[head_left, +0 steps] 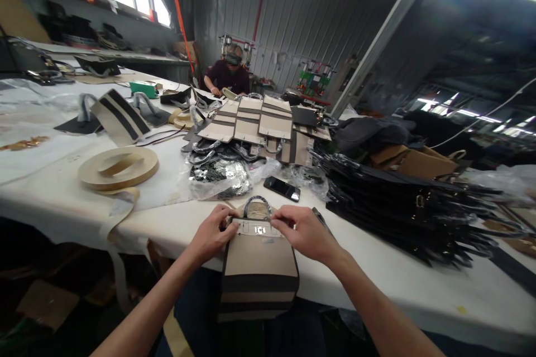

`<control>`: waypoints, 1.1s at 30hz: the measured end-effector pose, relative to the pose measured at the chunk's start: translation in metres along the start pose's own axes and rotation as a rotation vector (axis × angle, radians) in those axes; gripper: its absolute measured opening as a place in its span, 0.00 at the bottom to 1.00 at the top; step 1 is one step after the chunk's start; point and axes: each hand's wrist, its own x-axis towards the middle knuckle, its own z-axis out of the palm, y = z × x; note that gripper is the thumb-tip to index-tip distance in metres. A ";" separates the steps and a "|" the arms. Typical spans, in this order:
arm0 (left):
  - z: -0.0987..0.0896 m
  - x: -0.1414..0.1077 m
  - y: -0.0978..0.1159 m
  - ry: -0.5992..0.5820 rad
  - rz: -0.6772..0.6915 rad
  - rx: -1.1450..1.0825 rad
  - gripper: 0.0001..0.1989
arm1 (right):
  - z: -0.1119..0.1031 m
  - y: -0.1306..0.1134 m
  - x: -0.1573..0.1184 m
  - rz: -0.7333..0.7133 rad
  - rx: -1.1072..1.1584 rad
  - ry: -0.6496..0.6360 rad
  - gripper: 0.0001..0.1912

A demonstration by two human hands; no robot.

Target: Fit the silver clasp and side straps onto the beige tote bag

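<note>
2 hands on 1 striped bag, 1 phone nr

Tabletop room lies between tape roll and plastic bag; a black stack blocks the right.

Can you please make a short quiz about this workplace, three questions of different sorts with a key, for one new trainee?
1. What do the left hand and the right hand both touch?
A) an orange strap
B) the beige and black bag
C) a cardboard box

2. True or false: the phone lies on the white table.

3. Fill in: the roll of cream tape lies to the person's ____ of the bag.

Key: 1 B; 2 true; 3 left.
</note>
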 end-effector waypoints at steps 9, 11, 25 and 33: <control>0.000 -0.003 -0.001 0.006 -0.001 -0.015 0.15 | 0.027 0.020 -0.015 -0.005 -0.391 -0.060 0.13; 0.000 -0.003 -0.001 0.008 0.002 -0.008 0.15 | 0.032 0.021 -0.014 0.000 -0.413 -0.056 0.13; 0.001 -0.002 -0.006 0.012 -0.015 -0.015 0.15 | 0.031 0.009 0.000 0.010 -0.347 -0.066 0.09; 0.003 -0.001 -0.009 0.035 -0.064 -0.022 0.16 | 0.067 -0.017 0.011 -0.031 0.019 0.072 0.16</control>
